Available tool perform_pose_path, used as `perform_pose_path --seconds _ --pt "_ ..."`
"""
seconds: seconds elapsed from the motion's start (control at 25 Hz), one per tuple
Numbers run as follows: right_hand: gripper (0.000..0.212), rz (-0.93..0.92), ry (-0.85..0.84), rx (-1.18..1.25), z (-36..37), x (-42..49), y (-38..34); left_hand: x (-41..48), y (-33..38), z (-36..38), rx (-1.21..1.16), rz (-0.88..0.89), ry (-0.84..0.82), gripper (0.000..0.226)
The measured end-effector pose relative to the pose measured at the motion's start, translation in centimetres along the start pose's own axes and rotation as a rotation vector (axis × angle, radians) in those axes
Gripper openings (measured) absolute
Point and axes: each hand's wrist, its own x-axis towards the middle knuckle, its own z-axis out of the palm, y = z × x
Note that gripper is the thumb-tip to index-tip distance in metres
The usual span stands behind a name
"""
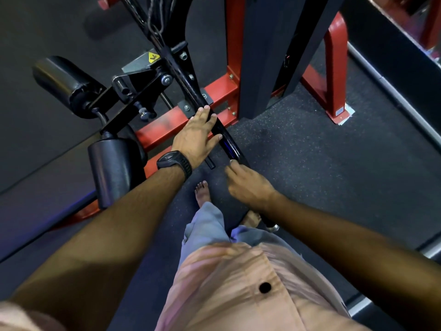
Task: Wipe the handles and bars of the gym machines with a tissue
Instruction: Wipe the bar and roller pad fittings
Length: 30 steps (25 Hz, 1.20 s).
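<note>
A: Is the right hand [250,187] holding a tissue?
B: Can't tell; its blurred fingers are curling onto the black bar [228,142].
A: And at eleven o'clock?
B: The left hand [196,137] is lying spread on the bar. The yellow sticker [153,57] is unreadable.

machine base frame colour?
Red: the base frame on the floor is red-painted steel, with the black bar crossing above it. Head view, the only one.

Glossy black metal bar [228,142], matt speckled rubber floor [310,163], painted red steel frame [167,126].
</note>
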Motion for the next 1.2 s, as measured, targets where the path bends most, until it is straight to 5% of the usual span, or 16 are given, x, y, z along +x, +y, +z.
perform_pose_path --seconds 0.08,0.24,0.44,0.6,0.88,1.0,1.2 --pt "0.026 0.113 0.232 0.228 2.0 -1.6 0.5 -0.1 -0.1 0.0 -0.016 0.001 0.008 0.061" --pt "0.015 0.632 0.543 0.906 2.6 -1.8 0.6 0.1 -0.1 0.4 -0.045 0.008 0.013 0.063" --pt "0.013 0.911 0.734 1.178 2.6 -0.9 -0.5 -0.1 0.1 1.0 -0.041 0.02 -0.007 0.067" --pt "0.01 1.085 0.621 1.348 2.7 -0.6 -0.3 -0.7 -0.2 1.4 -0.039 0.021 -0.018 0.067" --pt "0.007 1.063 0.517 1.804 3.6 -0.3 0.7 -1.3 -0.1 1.3 -0.016 0.039 -0.051 0.071" --pt "0.007 0.947 0.518 1.811 3.4 1.7 3.4 -1.5 0.2 1.4 -0.043 0.043 -0.04 0.072" --pt "0.008 1.056 0.449 1.939 4.4 -0.5 1.4 -1.8 0.2 1.6 -0.046 0.053 -0.046 0.072"
